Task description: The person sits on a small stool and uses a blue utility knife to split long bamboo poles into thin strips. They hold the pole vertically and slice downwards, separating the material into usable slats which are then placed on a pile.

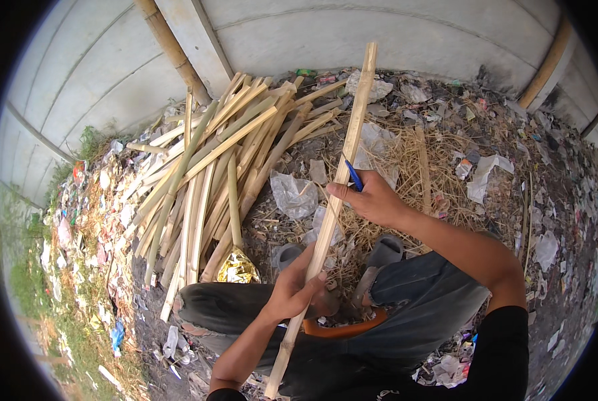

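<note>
A long split bamboo strip [348, 150] runs from my lap up toward the wall. My left hand [293, 289] grips it low down, above my knees. My right hand [372, 199] holds a blue pen [354, 175], with its tip against the strip about halfway up. An orange-handled tool [339, 329] lies across my lap, partly hidden under the left hand.
A pile of split bamboo strips [209, 167] lies to the left on the littered ground. Plastic scraps, dry straw and a gold foil wrapper [237, 269] surround my feet. A grey concrete wall [299, 33] with a bamboo pole [172, 50] leaning on it stands behind.
</note>
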Tool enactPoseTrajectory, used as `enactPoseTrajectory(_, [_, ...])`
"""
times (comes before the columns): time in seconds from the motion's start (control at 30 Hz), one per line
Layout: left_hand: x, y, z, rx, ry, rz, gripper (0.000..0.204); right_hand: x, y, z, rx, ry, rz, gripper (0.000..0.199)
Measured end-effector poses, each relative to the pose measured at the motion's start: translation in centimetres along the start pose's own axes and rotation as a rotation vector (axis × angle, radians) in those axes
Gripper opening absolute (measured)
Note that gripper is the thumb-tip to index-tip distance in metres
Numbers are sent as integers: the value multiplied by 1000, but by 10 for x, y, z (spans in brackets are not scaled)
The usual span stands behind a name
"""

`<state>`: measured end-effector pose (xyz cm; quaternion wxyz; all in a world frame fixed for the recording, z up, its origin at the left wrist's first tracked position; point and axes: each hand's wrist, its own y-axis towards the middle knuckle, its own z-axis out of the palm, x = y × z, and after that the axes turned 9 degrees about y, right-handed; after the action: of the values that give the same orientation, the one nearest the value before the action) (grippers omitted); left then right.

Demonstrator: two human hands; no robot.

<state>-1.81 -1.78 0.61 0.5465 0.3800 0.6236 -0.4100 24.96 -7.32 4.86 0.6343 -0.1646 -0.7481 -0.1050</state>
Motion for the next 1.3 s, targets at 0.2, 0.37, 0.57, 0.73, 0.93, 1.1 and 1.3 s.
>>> enactPoseTrajectory(0.2, [2,-5,-8,-156,-76,-78,60,-5,-22,5,260,31,-182,26])
enactPoseTrajectory(0.37, [4,-6,-10,-153,-67,-112,59,1,-23,6,177,-292,-697,44])
enactPoseTrajectory(0.57, [9,-8,0,-64,-47,-122,58,-13,-14,3,293,-339,-725,34])
enactPoseTrajectory(0.73, [0,-6,-2,18,-89,-92,58,-5,-15,-4,306,-135,-538,17])
enactPoseTrajectory(0.93, [17,-10,-3,40,10,105,60,14,23,-73,-475,-35,-478,19])
enactPoseTrajectory(1.1, [9,-11,-7,71,-123,-66,61,39,10,-95,-597,-379,-366,40])
enactPoseTrajectory(1.3, [6,-5,-13,15,-181,-125,61,18,-37,-3,92,-642,-290,47])
